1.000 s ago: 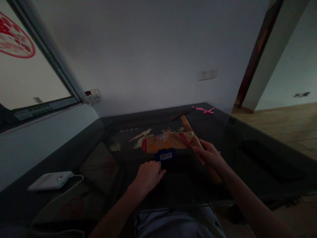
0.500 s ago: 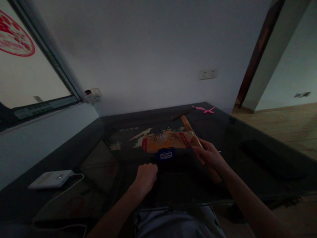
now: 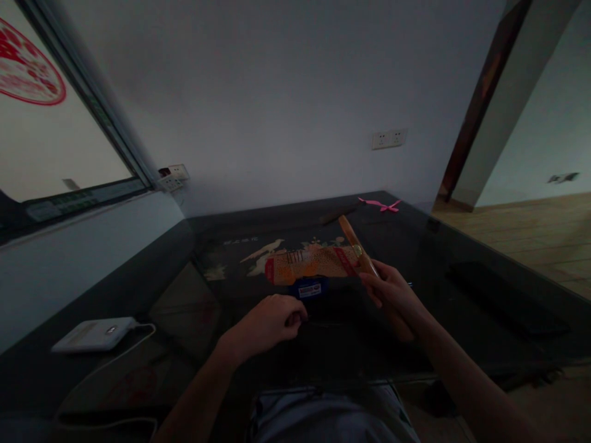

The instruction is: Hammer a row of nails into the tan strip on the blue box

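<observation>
My right hand (image 3: 390,289) grips a brown, wooden-looking stick (image 3: 351,237) with a small shiny round fitting; its top slants up and to the left. Low on the table, my left hand (image 3: 272,320) has its fingers curled inward, and whatever is in them is hidden. Just beyond the left hand sits a small blue box (image 3: 310,288) with a white label. Behind that box lies a long orange speckled packet (image 3: 305,263) with red bands, its right end close to the stick.
A white power bank (image 3: 95,335) with a white cable lies at left on the dark glossy table (image 3: 258,221). Toward the back right is a pink ribbon (image 3: 388,206), near a dark elongated object (image 3: 338,214). A black flat object (image 3: 505,298) rests at right.
My left hand has turned and shifted slightly right, so its curled thumb and fingers now show. The right hand and stick have hardly moved.
</observation>
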Tool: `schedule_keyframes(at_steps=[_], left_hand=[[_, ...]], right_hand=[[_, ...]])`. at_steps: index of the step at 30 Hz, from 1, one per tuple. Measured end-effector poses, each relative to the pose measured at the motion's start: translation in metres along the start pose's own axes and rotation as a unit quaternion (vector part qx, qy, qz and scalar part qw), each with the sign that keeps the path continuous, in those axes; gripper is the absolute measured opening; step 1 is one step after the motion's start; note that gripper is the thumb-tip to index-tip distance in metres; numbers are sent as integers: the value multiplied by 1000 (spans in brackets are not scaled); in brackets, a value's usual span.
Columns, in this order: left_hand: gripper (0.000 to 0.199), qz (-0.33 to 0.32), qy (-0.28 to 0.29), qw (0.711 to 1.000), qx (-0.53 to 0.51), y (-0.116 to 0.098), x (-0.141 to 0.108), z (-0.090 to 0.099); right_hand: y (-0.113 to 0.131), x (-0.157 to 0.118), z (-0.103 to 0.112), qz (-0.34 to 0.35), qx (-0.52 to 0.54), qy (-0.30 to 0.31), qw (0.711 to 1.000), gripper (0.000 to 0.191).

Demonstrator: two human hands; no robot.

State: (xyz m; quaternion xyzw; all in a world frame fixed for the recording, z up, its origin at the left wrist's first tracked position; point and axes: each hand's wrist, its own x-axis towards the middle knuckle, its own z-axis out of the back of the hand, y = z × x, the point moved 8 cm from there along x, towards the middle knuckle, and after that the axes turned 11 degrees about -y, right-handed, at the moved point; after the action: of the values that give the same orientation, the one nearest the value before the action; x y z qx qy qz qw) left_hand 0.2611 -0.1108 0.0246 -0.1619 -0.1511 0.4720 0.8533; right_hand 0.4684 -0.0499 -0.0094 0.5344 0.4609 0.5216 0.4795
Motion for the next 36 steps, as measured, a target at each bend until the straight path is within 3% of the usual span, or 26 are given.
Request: schedule_keyframes(at_steps=[3, 6, 11, 14, 21, 36], left_hand=[[16, -51, -20, 994, -91, -18, 11, 21], [12, -81, -109, 982, -135, -21, 33, 46], [13, -47, -296, 944, -140, 11, 75, 72], [9, -46, -361, 924, -119, 29, 90, 72], [7, -36, -346, 931, -110, 54, 101, 53], [9, -29, -291, 949, -121, 61, 106, 37]], right_hand=[[0, -1, 0, -8, 6, -2, 1000, 40], [0, -1, 0, -8, 8, -3, 1000, 40], [-4, 2, 2, 4, -3, 3, 1000, 40], [-6, 2, 2, 8, -3, 6, 1000, 41], [-5, 1, 1, 3, 0, 7, 1000, 37], [-2, -1, -3, 4, -10, 11, 1000, 38]])
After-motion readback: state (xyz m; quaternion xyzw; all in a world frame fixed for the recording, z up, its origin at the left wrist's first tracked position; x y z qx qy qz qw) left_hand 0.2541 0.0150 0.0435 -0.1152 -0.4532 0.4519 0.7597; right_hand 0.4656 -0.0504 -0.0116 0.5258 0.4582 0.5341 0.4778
